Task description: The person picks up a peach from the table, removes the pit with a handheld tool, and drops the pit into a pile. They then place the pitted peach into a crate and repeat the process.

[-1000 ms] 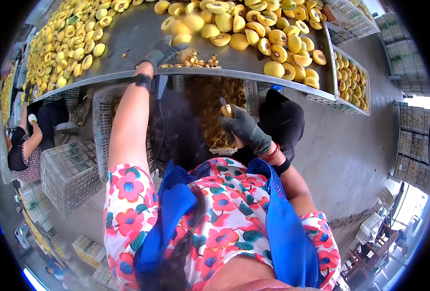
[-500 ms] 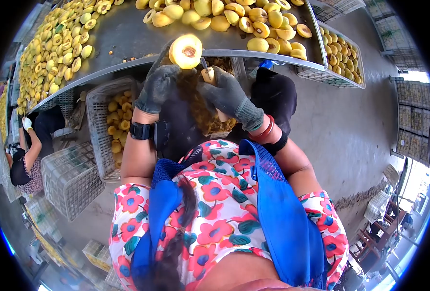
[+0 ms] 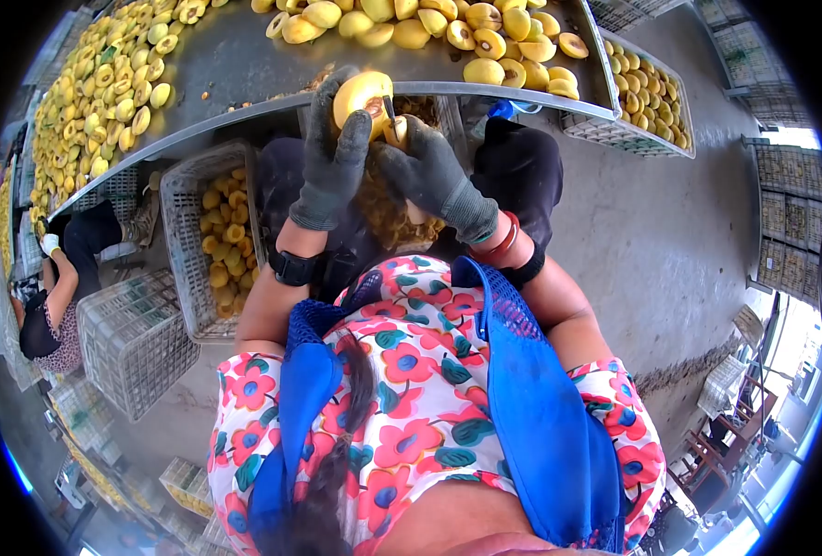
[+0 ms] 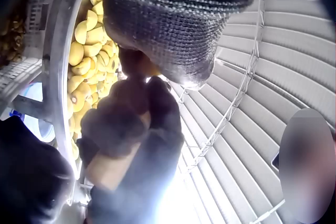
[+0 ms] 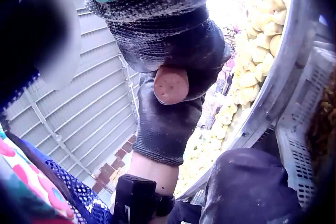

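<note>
In the head view, my gloved left hand (image 3: 330,171) grips a yellow peach half (image 3: 360,95), its cut face with a reddish hollow turned toward my right hand. My gloved right hand (image 3: 434,174) holds a knife by its wooden handle (image 3: 396,132). The knife's narrow dark blade (image 3: 388,105) overlaps the edge of the peach half. Seen from the left wrist, the wooden handle (image 4: 109,171) runs through the fingers of the right hand. The round butt of the handle (image 5: 171,85) shows in the right wrist view, where the gloves hide the blade.
A metal table (image 3: 244,69) bears heaps of peach halves (image 3: 105,93). Below its edge, a crate of scraps (image 3: 397,208) stands between the knees. A crate (image 3: 181,199) of peach halves is at left, another crate (image 3: 605,136) at right. Another person (image 3: 54,315) sits at far left.
My left hand has come back from the table with a peach half and met the right hand. The knife blade has moved from beside the peach half to overlapping its edge.
</note>
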### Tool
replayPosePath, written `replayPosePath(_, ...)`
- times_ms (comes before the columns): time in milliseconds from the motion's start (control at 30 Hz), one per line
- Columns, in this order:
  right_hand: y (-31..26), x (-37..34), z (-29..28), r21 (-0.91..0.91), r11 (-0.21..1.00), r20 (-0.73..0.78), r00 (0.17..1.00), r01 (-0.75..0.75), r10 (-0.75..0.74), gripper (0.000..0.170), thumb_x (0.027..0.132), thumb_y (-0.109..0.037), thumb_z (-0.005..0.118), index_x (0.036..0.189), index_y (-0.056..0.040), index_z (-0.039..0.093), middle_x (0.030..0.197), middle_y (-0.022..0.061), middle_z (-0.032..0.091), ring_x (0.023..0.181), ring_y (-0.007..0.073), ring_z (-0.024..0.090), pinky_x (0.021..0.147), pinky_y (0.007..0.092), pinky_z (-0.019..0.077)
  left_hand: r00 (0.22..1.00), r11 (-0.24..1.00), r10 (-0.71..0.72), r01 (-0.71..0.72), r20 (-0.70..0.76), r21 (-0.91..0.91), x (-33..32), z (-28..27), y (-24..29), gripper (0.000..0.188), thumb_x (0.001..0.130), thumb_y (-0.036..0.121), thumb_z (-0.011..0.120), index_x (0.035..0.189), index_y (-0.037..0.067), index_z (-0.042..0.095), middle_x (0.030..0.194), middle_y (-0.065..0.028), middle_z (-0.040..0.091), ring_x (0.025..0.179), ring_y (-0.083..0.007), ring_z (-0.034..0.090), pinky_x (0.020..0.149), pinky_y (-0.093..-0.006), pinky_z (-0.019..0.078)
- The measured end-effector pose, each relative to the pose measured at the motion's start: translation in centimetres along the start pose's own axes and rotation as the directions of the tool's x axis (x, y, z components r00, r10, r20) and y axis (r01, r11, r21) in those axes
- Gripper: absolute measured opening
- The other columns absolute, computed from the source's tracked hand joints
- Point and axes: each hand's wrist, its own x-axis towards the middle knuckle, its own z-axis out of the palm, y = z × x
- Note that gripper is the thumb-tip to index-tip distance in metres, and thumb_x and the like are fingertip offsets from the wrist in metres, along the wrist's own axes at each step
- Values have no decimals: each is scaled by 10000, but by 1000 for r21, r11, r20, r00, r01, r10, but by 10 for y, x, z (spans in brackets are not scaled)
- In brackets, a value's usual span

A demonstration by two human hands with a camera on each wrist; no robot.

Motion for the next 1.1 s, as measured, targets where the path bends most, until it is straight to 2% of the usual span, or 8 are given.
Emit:
replayPosePath(33,5,2,0,-27,995,0,996,91,-91,208,898,-80,568,1090,-7,530,780,24,597,562,68,521,470,231,434,998,997,60,-60,-2,43,1,1,0,484,901,222,566,1302,-11,426,1249,-128,505,1115,-211,516,960,-333,433)
replayPosePath(133,-20,1,0,73,968,69,970,-239,235,196,901,-83,566,1082,-14,534,782,21,594,567,70,528,475,226,438,983,974,186,-185,2,134,1,3,-1,472,898,207,561,1292,-15,426,1248,-133,505,1111,-218,520,953,-327,437)
replayPosePath(200,-21,2,0,139,943,103,951,-303,291,190,902,-83,562,1077,-16,533,775,21,592,562,69,528,474,224,439,979,968,206,-203,-1,150,2,3,-3,465,896,205,560,1283,-18,430,1241,-141,508,1100,-222,529,933,-327,451)
replayPosePath(333,-41,5,-12,283,803,329,839,-525,433,174,902,-89,556,1058,-16,531,743,22,582,537,79,531,460,224,439,996,998,45,-49,-74,-43,-3,5,-4,465,882,209,591,1256,-26,446,1195,-157,537,1032,-208,567,875,-326,485)
replayPosePath(533,-29,3,-2,168,926,243,924,-339,294,154,896,-90,556,1022,-6,526,675,29,557,492,112,534,426,236,434,993,997,46,-38,-111,73,0,2,-3,432,870,215,621,1200,-32,492,1084,-134,600,962,-190,596,834,-315,502)
replayPosePath(733,-41,3,-8,143,884,340,861,-445,378,123,903,-107,555,968,-6,528,641,32,541,474,111,520,404,241,409,997,1000,11,-9,-79,20,-3,-4,-23,399,867,205,633,1180,-15,519,1084,-119,610,948,-189,601,827,-310,503)
replayPosePath(933,-43,4,-23,334,600,554,666,-727,499,134,906,-161,567,866,-37,539,602,-11,467,437,69,430,369,219,314,983,1000,-3,8,181,-25,3,-22,-27,361,869,145,630,1187,-1,540,1130,-102,608,999,-180,590,851,-304,499)
replayPosePath(1100,-46,6,-33,305,522,672,568,-797,476,122,870,-167,589,852,-55,542,615,-8,483,452,65,446,384,216,343,960,993,-30,60,277,-101,4,-23,-17,385,869,128,628,1222,8,531,1164,-102,593,1034,-179,577,881,-304,488)
